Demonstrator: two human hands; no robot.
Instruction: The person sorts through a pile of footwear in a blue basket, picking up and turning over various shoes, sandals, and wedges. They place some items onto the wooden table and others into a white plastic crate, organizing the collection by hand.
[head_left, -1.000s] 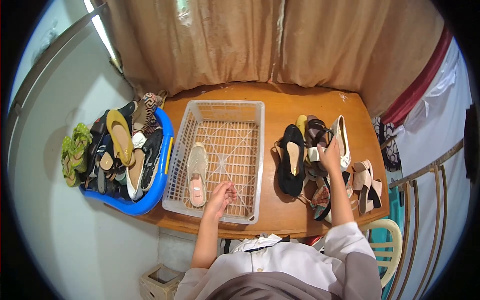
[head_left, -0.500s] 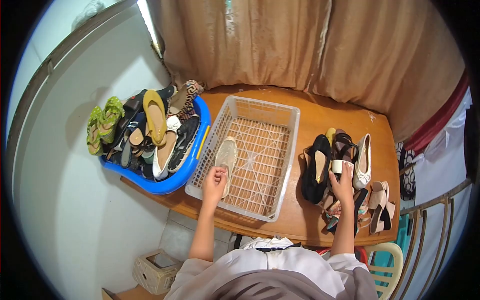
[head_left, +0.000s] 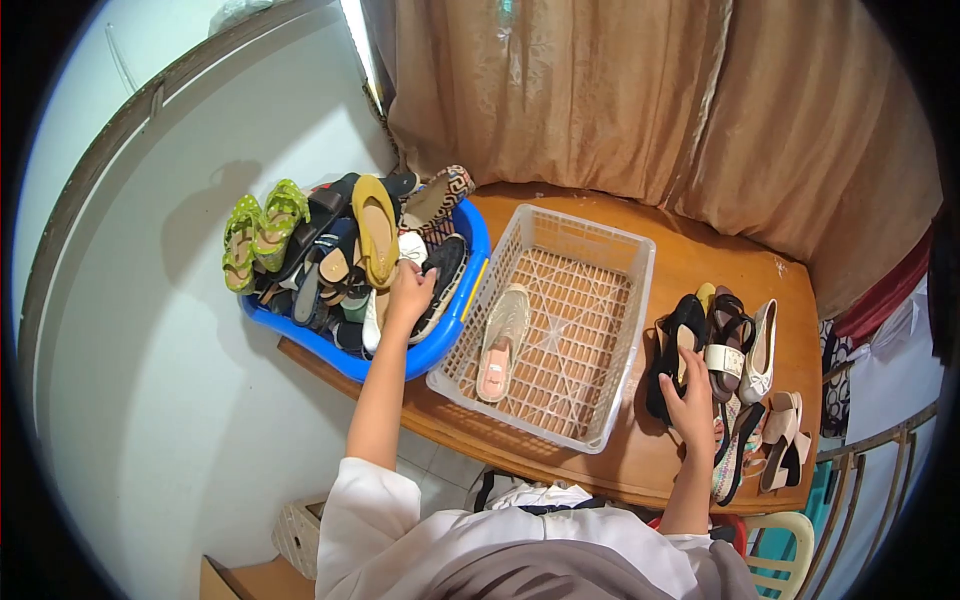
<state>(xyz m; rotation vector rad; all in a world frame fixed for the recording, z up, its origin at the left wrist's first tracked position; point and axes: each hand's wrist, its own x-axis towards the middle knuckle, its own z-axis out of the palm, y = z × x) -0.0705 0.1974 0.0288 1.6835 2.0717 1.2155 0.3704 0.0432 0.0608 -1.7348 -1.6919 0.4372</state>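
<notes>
My left hand [head_left: 408,294] is over the heaped shoes in the blue basin [head_left: 428,352], its fingers curled on a white flat shoe [head_left: 411,247] with a bow. Part of that shoe is hidden under the hand. A yellow flat shoe [head_left: 376,228] lies just above, and a black espadrille [head_left: 441,291] is to the right. My right hand [head_left: 690,402] is empty with fingers apart, between a black shoe [head_left: 682,329] and a sandal with a white band [head_left: 726,360]. One gold flat shoe [head_left: 507,330] rests alone in the translucent plastic crate [head_left: 622,385], toward its left side.
Green dotted sandals [head_left: 262,232] and a patterned shoe [head_left: 440,197] top the basin's heap. On the wooden table [head_left: 640,470] at right are a cream flat shoe [head_left: 761,350] and beige heeled sandals [head_left: 786,440]. A brown curtain [head_left: 600,100] hangs behind; a plastic chair [head_left: 785,550] stands below right.
My left hand has let go of the gold shoe in the crate and moved left to the basin. My right hand has lifted off the white-banded sandal. The view has shifted left.
</notes>
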